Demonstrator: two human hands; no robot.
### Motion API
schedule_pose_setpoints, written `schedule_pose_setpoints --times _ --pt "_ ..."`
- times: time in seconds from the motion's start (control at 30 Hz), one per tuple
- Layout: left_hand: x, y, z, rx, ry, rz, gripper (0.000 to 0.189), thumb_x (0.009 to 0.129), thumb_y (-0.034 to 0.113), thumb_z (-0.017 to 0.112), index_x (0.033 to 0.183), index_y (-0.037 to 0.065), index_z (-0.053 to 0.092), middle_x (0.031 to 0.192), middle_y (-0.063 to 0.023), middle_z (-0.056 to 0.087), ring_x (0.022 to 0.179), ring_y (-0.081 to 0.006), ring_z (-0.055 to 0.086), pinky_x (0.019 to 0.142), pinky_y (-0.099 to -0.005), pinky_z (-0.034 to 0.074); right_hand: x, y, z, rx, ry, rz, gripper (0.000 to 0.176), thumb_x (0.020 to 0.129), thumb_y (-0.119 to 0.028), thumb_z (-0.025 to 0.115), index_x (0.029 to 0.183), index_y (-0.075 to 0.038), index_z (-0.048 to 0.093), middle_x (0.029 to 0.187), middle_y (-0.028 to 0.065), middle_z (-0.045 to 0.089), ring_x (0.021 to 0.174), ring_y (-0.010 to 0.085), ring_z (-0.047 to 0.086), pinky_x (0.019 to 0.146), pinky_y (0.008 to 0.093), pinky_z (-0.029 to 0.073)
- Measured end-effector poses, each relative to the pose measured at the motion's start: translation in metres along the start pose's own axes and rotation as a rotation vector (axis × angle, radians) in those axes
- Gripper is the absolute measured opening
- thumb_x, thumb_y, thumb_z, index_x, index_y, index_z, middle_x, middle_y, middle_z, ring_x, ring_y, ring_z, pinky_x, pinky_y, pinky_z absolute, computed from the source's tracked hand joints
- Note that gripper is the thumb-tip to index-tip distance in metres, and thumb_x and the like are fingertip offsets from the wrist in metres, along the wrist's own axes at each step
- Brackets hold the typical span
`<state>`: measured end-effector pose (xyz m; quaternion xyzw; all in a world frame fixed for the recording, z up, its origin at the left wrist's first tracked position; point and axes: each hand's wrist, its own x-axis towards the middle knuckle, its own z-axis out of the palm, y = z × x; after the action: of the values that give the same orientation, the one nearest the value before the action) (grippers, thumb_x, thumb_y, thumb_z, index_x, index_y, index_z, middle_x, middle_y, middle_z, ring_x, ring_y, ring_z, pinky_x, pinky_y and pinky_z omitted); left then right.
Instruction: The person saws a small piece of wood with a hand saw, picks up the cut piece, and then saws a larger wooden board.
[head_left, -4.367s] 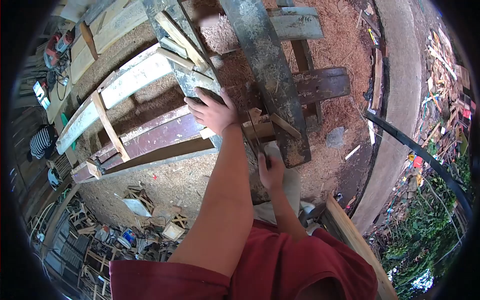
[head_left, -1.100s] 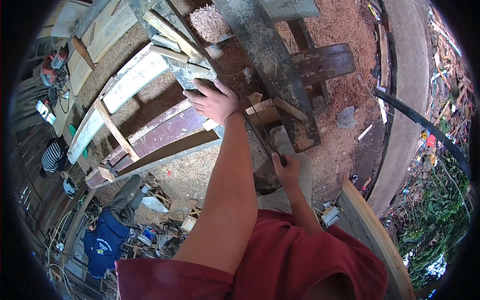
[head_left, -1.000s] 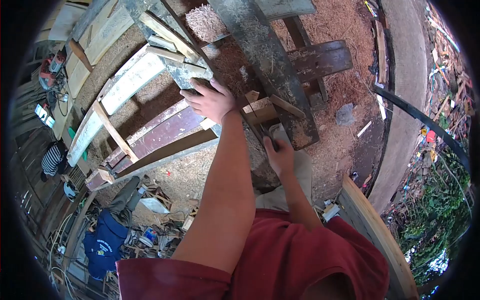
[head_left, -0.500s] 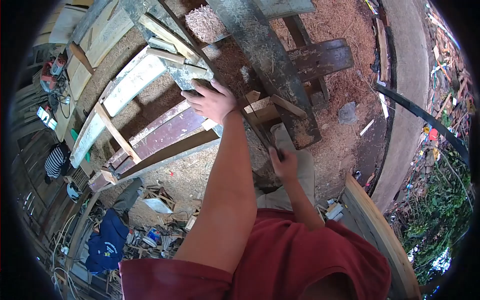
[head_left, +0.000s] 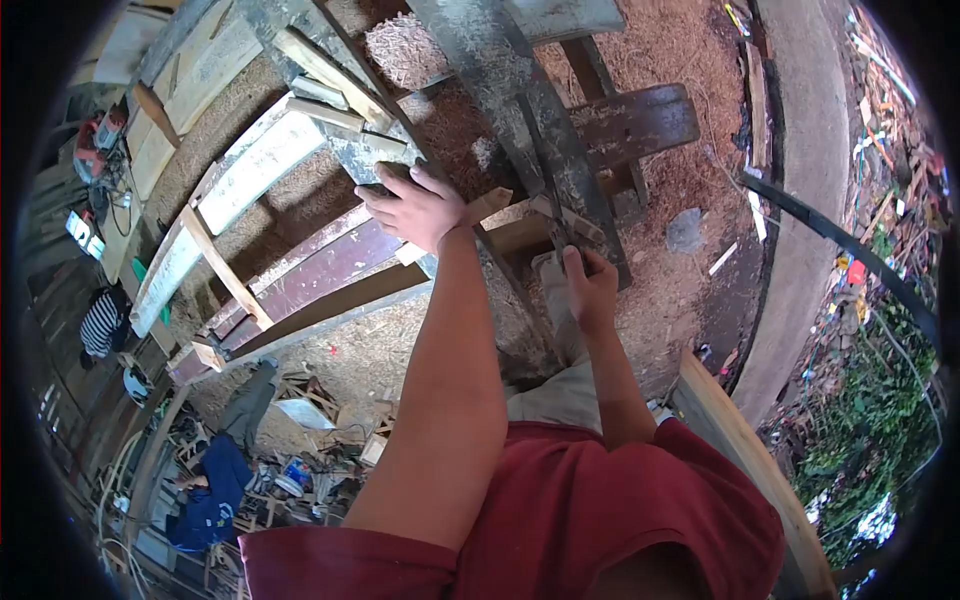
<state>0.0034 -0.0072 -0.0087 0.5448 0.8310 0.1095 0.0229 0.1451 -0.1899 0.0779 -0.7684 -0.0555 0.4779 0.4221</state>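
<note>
The left hand [head_left: 415, 210] lies spread on a grey plank [head_left: 372, 158], and just right of it the right hand [head_left: 592, 290] is clenched around a thin tool [head_left: 556, 228].

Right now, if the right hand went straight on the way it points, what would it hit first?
Probably the pale wood strip lying against the dark plank, just beyond the right hand and its thin tool; depth is hard to judge.

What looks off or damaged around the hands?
Nothing looks broken. Oddest: short wood blocks sit skewed across the joint by the right hand, which grips a saw. The dark beam is scuffed and pale-streaked. Left hand lies flat on the grey plank.
</note>
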Motion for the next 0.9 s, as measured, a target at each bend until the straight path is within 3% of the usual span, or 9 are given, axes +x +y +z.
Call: schedule_pose_setpoints --times 0.17,0.27,0.37,0.67,0.77,0.9 --pt "0.001 -0.001 -0.001 0.006 -0.001 -0.009 0.060 0.107 0.037 0.051 0.161 0.011 0.040 0.165 -0.0346 0.029 0.148 -0.0511 0.036 0.117 -0.0629 0.033 0.017 -0.005 0.022 -0.036 -0.053 -0.054 0.033 0.105 -0.027 0.071 0.083 -0.003 0.065 0.073 -0.0074 0.055 0.067 0.0031 0.046 0.058 0.0266 0.035" --pt "0.001 -0.001 -0.002 -0.011 -0.008 -0.027 0.061 0.107 0.037 0.051 0.161 0.011 0.040 0.165 -0.0343 0.029 0.148 -0.0512 0.036 0.117 -0.0632 0.032 0.018 0.009 0.025 0.120 -0.106 -0.019 0.034 0.106 -0.027 0.070 0.082 -0.004 0.064 0.072 -0.0081 0.053 0.066 0.0023 0.044 0.057 0.0269 0.032" --pt "0.002 0.003 -0.009 -0.024 -0.032 -0.048 0.059 0.108 0.036 0.051 0.160 0.011 0.041 0.166 -0.0330 0.029 0.149 -0.0503 0.036 0.118 -0.0633 0.032 0.006 0.002 0.020 0.028 -0.090 -0.050 0.037 0.109 -0.023 0.064 0.076 -0.009 0.056 0.066 -0.0076 0.047 0.059 0.0027 0.039 0.054 0.0266 0.028" --pt "-0.001 0.001 -0.004 -0.058 0.074 -0.056 0.053 0.110 0.042 0.044 0.154 0.013 0.048 0.161 -0.0331 0.037 0.145 -0.0496 0.041 0.118 -0.0608 0.034 0.002 0.043 -0.023 0.039 -0.141 -0.137 0.033 0.109 -0.023 0.063 0.080 -0.007 0.060 0.066 -0.0058 0.047 0.058 0.0042 0.040 0.053 0.0267 0.029" --pt "-0.001 0.001 -0.010 -0.125 0.056 -0.071 0.058 0.109 0.039 0.046 0.157 0.007 0.042 0.163 -0.0332 0.034 0.147 -0.0493 0.038 0.120 -0.0603 0.031 -0.001 0.048 -0.040 0.018 -0.186 -0.130 0.031 0.104 -0.022 0.072 0.080 -0.005 0.063 0.072 -0.0078 0.055 0.065 0.0026 0.045 0.055 0.0262 0.034" --pt "-0.005 -0.004 -0.010 -0.347 0.251 -0.041 0.058 0.109 0.036 0.043 0.155 0.000 0.040 0.162 -0.0344 0.032 0.149 -0.0501 0.034 0.123 -0.0603 0.026 -0.001 0.049 -0.063 -0.131 -0.297 -0.194 0.035 0.106 -0.019 0.067 0.076 -0.005 0.056 0.071 -0.0074 0.052 0.064 0.0036 0.044 0.055 0.0276 0.033"
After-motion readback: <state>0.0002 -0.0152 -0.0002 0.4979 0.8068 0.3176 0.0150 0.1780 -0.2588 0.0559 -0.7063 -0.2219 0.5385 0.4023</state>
